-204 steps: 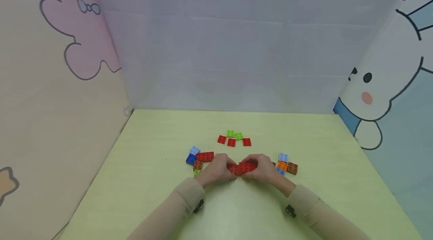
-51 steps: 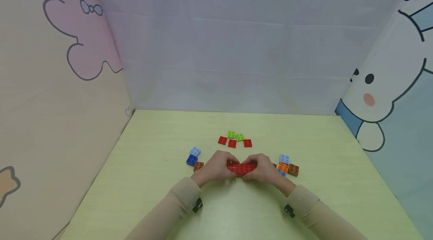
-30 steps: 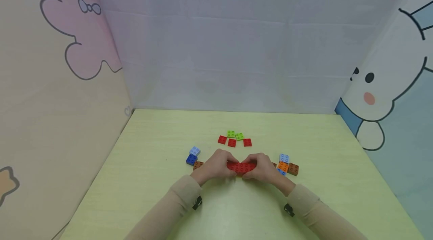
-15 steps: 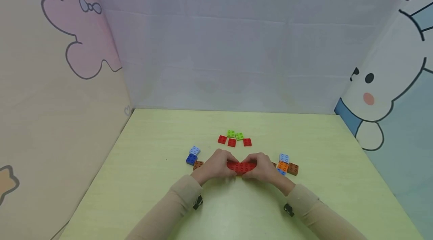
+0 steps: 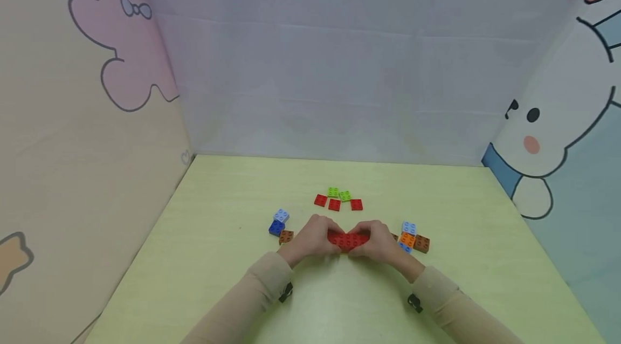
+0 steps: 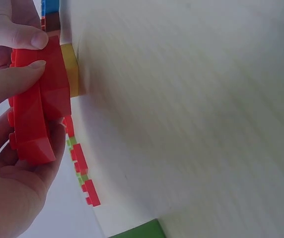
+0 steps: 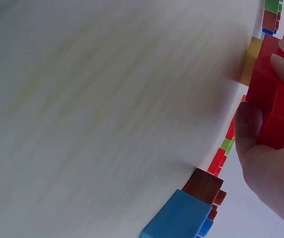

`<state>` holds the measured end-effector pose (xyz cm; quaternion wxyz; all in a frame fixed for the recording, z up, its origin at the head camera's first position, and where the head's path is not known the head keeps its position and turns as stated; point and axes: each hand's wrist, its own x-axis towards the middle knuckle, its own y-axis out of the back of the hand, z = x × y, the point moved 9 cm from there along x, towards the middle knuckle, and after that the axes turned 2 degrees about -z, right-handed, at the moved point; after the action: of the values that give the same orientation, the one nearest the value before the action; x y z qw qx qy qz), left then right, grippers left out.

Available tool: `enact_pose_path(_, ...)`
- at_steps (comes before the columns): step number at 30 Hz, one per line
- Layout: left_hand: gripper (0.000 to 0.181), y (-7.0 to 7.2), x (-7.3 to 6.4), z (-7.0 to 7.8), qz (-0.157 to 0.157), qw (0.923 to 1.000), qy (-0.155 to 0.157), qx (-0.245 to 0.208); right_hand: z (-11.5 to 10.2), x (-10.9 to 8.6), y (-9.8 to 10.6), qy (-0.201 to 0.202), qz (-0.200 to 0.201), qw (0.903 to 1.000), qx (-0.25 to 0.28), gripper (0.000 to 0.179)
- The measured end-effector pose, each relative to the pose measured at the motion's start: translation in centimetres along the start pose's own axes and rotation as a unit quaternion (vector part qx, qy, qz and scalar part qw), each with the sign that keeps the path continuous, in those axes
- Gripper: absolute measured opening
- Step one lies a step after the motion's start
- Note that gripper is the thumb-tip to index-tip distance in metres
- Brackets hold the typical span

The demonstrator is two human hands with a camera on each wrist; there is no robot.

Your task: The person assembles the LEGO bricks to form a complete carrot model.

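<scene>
Two layers of red toy building bricks [image 5: 346, 241] sit on a yellow brick [image 6: 71, 69] in the middle of the table. My left hand [image 5: 312, 237] grips the left end of the upper red layer, thumb on the near side and fingers behind. At the other end, my right hand [image 5: 375, 240] pinches the red bricks the same way. The thumbs come close together on the near side in the left wrist view. An end of the upper red brick [image 6: 33, 129] juts out past the lower one there. Both hands cover much of the red layers.
Beyond the hands lie red flat bricks [image 5: 334, 204] and two lime ones [image 5: 345, 195]. Light blue [image 5: 281, 215], dark blue [image 5: 277, 227] and brown [image 5: 286, 236] bricks stand at left. Orange [image 5: 407, 240], brown [image 5: 422, 243] and blue bricks are at right.
The long red brick lying at the left 6.8 s ago is gone from there, and the held upper red layer now reaches further left. In the last second the hands have barely moved.
</scene>
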<state>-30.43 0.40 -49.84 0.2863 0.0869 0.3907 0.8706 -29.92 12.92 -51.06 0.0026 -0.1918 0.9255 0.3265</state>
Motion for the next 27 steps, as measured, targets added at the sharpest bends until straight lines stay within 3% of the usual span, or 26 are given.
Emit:
enact_pose_path(15, 0.027, -0.1, -0.2, -0.3, 0.021, 0.9997, 0.0, -0.012, 0.2, -0.2, 0.0, 0.013, 0.006, 0.9999, 0.007, 0.028)
enact_pose_path(27, 0.029, -0.4, -0.5, -1.8, 0.035, 0.9981, 0.009, -0.05, 0.2, -0.3, -0.1, 0.014, 0.007, 0.9999, 0.004, 0.028)
